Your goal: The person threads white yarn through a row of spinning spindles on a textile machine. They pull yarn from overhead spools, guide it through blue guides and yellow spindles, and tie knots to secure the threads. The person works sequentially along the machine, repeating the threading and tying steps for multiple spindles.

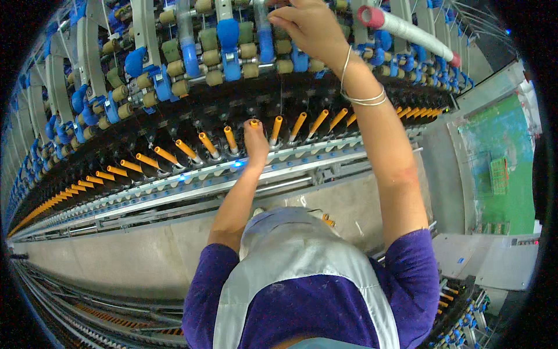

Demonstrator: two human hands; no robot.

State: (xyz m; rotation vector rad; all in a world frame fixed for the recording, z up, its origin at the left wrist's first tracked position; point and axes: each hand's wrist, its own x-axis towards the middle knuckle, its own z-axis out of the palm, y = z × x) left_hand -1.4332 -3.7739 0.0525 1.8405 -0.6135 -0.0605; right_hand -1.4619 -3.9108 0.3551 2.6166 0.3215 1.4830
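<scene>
A long row of orange bobbins [319, 121] stands on the spindles of a spinning machine in front of me. My left hand [256, 143] is closed around one of them, whose orange top [254, 123] shows above the fingers. Higher up, my right hand [312, 34] reaches to the rollers, its fingertips pinched together beside a blue clear-ended tube [265, 43]. Whatever those fingers hold, perhaps nothing, is too small to see. Blue roller holders [231, 64] and tan rollers [248, 51] line the machine just above the bobbins.
A white-wound tube with pink ends [414, 36] lies across the upper right of the machine. Metal rails [290, 185] run along its front. Concrete floor [145, 247] stretches to the left, with another machine [128, 317] behind me. A grey cabinet [494, 256] stands at right.
</scene>
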